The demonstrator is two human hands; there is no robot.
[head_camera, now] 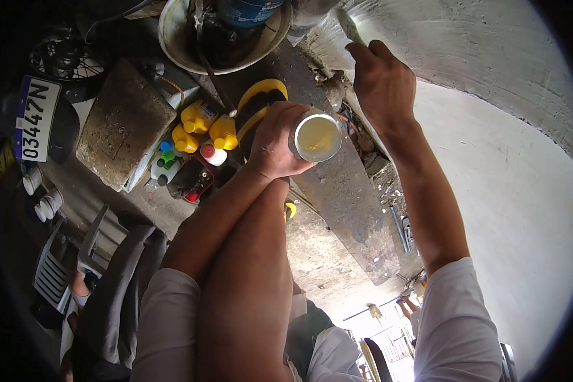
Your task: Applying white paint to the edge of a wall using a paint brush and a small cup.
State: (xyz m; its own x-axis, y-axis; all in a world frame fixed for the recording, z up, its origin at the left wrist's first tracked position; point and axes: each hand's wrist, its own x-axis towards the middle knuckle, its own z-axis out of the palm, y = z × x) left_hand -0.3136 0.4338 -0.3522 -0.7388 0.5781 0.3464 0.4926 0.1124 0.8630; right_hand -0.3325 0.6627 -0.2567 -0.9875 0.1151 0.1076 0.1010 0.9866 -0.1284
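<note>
My left hand [279, 138] is wrapped around a round metal can [296, 126], its open top facing me. Pale yellowish liquid [319, 139] fills part of the can. Up and to the right, my right hand [384, 86] grips the end of a slim hand tool [347, 25], whose far part lies close to the pale wall [439, 43]. Whether it is a brush or a scraper cannot be made out, nor whether it touches the wall. My bare knee [253, 229] is bent below the left wrist.
A large basin [167, 36] holds a blue container [250, 12]. Yellow bottles [198, 117] stand by a concrete block [126, 122]. A worn board [348, 205] lies along the wall's foot. Plastic chair [93, 243], motorbike wheel [67, 57] and another person's arm [79, 286] are leftward.
</note>
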